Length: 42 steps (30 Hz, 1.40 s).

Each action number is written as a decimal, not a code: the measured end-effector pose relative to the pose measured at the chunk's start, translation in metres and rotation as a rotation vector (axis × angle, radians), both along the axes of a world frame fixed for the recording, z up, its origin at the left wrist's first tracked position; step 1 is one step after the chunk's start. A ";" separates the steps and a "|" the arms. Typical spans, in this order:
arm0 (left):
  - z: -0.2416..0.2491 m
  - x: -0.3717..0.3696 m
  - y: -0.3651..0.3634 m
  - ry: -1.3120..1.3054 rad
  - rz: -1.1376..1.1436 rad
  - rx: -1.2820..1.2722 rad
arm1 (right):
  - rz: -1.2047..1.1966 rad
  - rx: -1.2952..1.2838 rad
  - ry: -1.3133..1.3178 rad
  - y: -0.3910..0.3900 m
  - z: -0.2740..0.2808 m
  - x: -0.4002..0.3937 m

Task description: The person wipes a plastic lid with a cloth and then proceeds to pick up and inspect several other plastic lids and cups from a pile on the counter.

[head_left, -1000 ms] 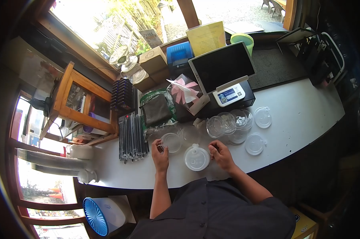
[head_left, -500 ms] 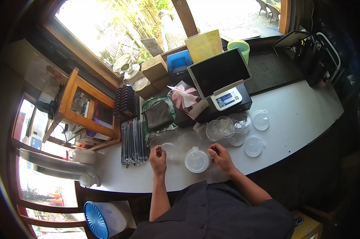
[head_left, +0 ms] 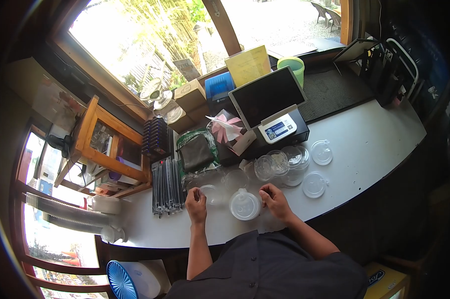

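My left hand (head_left: 196,205) is closed in a pinch, its fingertips right at the left edge of a clear plastic lid (head_left: 212,196). My right hand (head_left: 276,202) has curled fingers and sits just right of a stack of translucent round lids (head_left: 245,205) with small tabs on their rims. What either pinch holds, if anything, I cannot make out. Behind the stack lies another clear lid (head_left: 236,180). Further right, clear lids (head_left: 278,163) overlap in a loose pile. Two tabbed lids, one nearer (head_left: 314,185) and one farther (head_left: 321,152), lie apart on the counter.
Black wrapped straws (head_left: 167,187) lie at the left of the white counter (head_left: 379,137). A tablet (head_left: 268,97) on a stand is behind the lids, near a box with pink-striped tissue (head_left: 226,128) and a green-edged plastic pack (head_left: 197,152). Stacked clear cups (head_left: 68,212) lie far left.
The whole view has shifted slightly, with the counter items lower or further left. Both hands keep nearly the same pose beside the lids.
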<state>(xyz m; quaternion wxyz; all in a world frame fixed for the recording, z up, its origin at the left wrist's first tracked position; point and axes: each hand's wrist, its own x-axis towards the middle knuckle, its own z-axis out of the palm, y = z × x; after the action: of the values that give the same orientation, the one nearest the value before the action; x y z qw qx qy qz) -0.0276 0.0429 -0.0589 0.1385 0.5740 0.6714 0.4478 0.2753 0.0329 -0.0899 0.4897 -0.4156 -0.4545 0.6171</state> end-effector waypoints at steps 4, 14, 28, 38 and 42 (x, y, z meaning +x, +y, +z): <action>0.000 -0.002 0.003 0.122 -0.019 0.067 | -0.001 0.001 0.001 0.000 0.002 -0.001; -0.005 -0.006 0.001 -0.105 -0.004 -0.144 | -0.024 -0.063 0.105 0.003 -0.003 -0.001; 0.034 0.059 0.018 0.618 -0.563 -0.025 | -0.023 -0.139 0.138 0.010 0.002 0.000; 0.001 0.052 0.033 0.603 -0.582 0.015 | 0.000 -0.162 0.188 0.013 0.000 0.002; 0.013 0.059 0.031 0.588 -0.559 -0.041 | 0.019 -0.162 0.177 0.014 0.000 0.003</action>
<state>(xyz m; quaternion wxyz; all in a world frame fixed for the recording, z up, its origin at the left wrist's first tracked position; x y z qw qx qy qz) 0.0314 0.0742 -0.0461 0.0685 0.8351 0.5094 0.1959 0.2783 0.0471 -0.0899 0.4870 -0.3933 -0.3621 0.6907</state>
